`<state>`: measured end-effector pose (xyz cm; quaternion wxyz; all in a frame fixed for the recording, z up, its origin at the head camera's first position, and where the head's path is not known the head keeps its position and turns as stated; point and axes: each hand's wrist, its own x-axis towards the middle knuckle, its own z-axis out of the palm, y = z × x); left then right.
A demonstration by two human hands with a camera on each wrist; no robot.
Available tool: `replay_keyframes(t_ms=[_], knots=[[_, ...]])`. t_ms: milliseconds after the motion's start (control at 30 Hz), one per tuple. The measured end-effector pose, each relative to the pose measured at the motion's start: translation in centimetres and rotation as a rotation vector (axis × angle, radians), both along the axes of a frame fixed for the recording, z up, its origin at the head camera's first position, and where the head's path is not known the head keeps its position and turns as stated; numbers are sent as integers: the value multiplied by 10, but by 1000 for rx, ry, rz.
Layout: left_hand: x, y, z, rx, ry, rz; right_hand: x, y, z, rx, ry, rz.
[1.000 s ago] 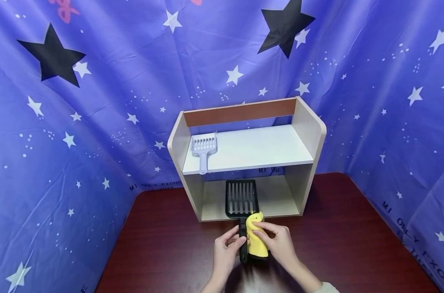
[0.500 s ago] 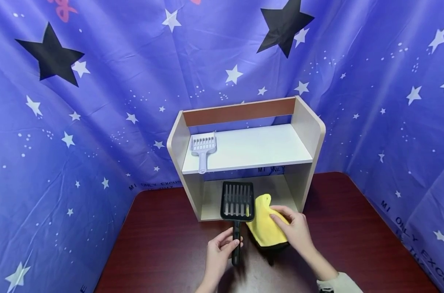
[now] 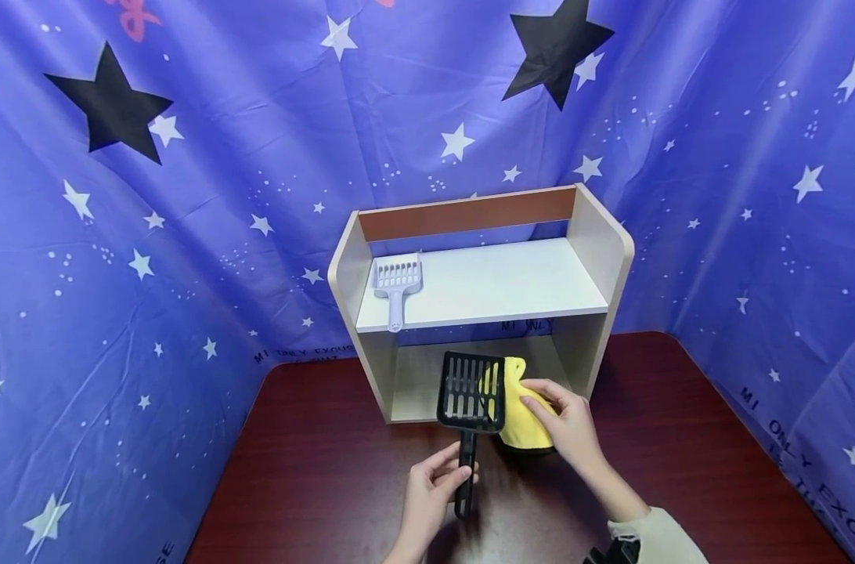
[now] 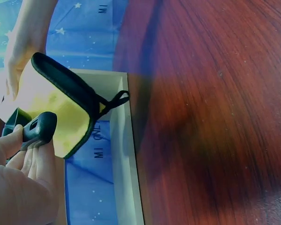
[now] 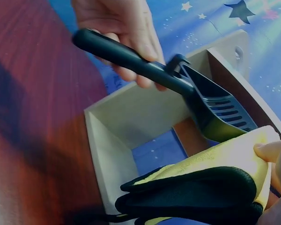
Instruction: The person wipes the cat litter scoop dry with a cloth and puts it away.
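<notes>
My left hand (image 3: 431,482) grips the handle of a black slotted litter scoop (image 3: 467,448), its head pointing toward the shelf unit. In my right hand (image 3: 567,427) is a yellow cleaning cloth (image 3: 526,423) with black edging, pinched between thumb and fingers. The cloth lies against the right side of the scoop's head, and yellow shows through some slots. The right wrist view shows the cloth (image 5: 220,159) folded over, dark inside, right at the scoop's basket (image 5: 210,117). A black loop (image 4: 116,101) hangs off the cloth's corner in the left wrist view.
A two-tier shelf unit (image 3: 498,286) stands just behind the hands on a dark red wooden table (image 3: 308,462). A pale grey litter scoop (image 3: 396,309) lies on its upper shelf at the left. A blue star-patterned curtain (image 3: 258,157) surrounds the table.
My right hand has moved the cloth from beside the scoop's handle up and right to the side of its head. The scoop swung left, then back right, still in my left hand.
</notes>
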<state>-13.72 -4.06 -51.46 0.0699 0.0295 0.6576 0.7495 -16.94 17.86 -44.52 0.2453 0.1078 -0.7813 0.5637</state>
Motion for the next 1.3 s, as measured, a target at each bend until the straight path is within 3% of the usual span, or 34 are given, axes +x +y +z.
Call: replay_keyframes(t_ms=[167,300,433,533,833,1100,1300], knots=[[-10,4,5,8,22,30,4,-5,-7,27,12,13],[-17,7,9,13,32,65,0,-8,-29,38,34,1],[-18,12,12,9,25,94,-1,-13,-50,67,52,-12],[-17,15,13,-8,22,109,2,-19,-57,82,69,-18],[-11,16,17,-37,26,101,13,-19,-57,145,154,30],[-12,7,40,-5,65,57,22,14,-53,158,141,40],[-3,-4,50,6,28,-6,30,35,-58,195,133,6]])
